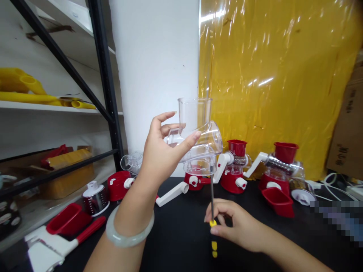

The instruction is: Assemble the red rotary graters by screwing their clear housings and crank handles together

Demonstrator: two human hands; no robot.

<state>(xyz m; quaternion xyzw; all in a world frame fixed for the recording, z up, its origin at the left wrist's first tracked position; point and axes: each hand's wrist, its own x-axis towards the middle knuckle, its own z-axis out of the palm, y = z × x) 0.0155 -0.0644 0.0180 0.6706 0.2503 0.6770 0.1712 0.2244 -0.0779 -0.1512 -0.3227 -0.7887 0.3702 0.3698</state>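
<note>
My left hand (167,151) grips a clear plastic grater housing (195,113), raised above the black table with its square-looking feed tube pointing up. The thumb lies across the near side and the fingers reach round behind. Below it, my right hand (235,224) pinches a screwdriver (212,196) with a black and yellow handle. The screwdriver stands upright, and its shaft runs up to the underside of the clear housing. Whether the tip touches a screw I cannot make out.
Two assembled red drum graters (234,170) stand at the back right. A red base (119,185), a grating drum (95,198), a red hopper (69,219) and a white crank handle (172,193) lie on the table (176,234). Black-framed shelves (104,64) rise at the left.
</note>
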